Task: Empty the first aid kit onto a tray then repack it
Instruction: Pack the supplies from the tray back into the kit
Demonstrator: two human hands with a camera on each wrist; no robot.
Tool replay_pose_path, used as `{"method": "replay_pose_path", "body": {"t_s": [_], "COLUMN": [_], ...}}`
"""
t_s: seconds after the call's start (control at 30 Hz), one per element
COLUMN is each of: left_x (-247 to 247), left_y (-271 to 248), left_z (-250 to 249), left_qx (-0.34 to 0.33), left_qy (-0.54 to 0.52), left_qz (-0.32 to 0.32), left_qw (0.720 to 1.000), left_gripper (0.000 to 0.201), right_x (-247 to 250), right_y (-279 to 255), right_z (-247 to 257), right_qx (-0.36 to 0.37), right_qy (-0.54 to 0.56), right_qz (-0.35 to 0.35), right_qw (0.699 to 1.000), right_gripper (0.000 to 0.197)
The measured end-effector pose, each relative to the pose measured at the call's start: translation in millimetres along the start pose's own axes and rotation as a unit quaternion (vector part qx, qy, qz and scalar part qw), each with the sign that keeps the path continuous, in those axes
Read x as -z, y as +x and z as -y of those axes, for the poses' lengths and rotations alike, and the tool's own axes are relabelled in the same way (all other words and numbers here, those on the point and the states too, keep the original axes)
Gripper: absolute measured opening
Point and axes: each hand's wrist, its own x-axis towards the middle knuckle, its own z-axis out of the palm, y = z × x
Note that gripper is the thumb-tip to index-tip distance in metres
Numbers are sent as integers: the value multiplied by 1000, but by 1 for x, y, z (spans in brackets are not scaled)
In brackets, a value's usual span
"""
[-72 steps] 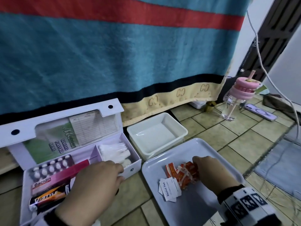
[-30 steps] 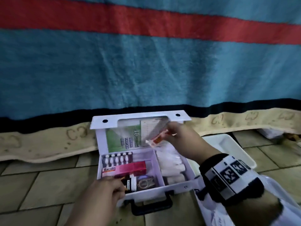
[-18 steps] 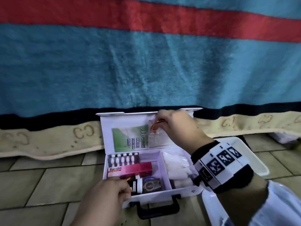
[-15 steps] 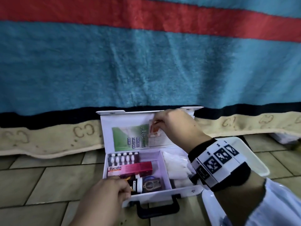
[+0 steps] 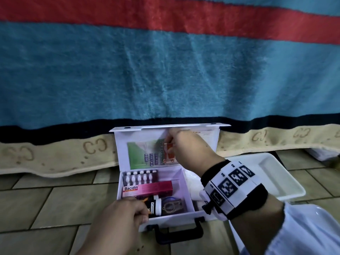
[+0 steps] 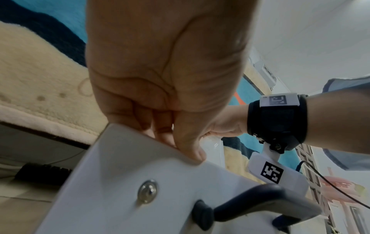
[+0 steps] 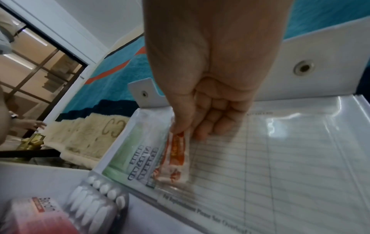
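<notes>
First aid kit (image 5: 166,183): white plastic case, sitting open on the tiled floor (image 5: 46,205) against a striped blanket (image 5: 165,70), lid standing upright, black carry handle (image 5: 179,234) facing me

Left hand (image 5: 119,223): I am gripping the kit's front wall, thumb pressing the outside, fingers (image 6: 160,126) curling over the rim into the left compartment

Right hand (image 5: 189,150): I am pinching a bundle of orange-and-white plaster strips (image 7: 176,159) between thumb and fingers (image 7: 212,125), holding them against the clear sleeve inside the lid; whether they are going behind the plastic, I cannot tell

Lid sleeve contents: green first aid guide leaflet (image 5: 141,155) on the left, lined record sheet (image 7: 270,166) on the right

Left compartment, rear to front: blister strip of white ampoules (image 5: 139,177), pink Bacidin box (image 5: 147,188), black-and-white bottle (image 5: 155,205) lying on its side, a round metal item (image 5: 173,205) just beside it, too dim to identify

Right compartment: white packets, mostly hiding behind my right wrist

White bin (image 5: 276,177): standing right of the kit

White tray (image 5: 312,214): edge showing at lower right, near my sleeve (image 5: 303,236)
</notes>
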Motion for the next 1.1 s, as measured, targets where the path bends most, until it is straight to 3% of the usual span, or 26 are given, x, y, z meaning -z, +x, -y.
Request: {"method": "replay_pose_path", "body": {"t_s": [0.13,0.37,0.47,0.63,0.73,0.83,0.93,1.1], "left_x": [0,1,2,3,4,7,6,-5], "left_y": [0,-2,-1,-1,-1,-1,1,7], "left_z": [-1,-6,-6,-8,-9,-16,-30,-56], "left_qx": [7,19,17,11,2,-26,-60,-110], "left_qy": [-6,-9,-4,10,28,41,48,73], "left_qz": [-1,4,4,6,13,15,25,48], "left_qw": [1000,1000,1000,1000,1000,999,997,990], "left_gripper": [25,26,25,26,25,26,26,23], "right_x": [-4,-12,-16,12,40,60,62,28], "right_y": [1,-2,-3,-24,-61,-113,-167,-244], "right_z": [1,0,-2,-3,-17,-53,-104,-160], "right_qx": [-12,5,9,31,34,-42,-162,-301], "right_qy": [-14,-78,-51,-13,67,96,46,-102], "right_qz": [10,-40,-75,-58,-76,-96,-85,73], "right_qw": [1000,996,996,998,994,990,982,945], "right_gripper": [23,19,22,38,30,20,21,27]}}
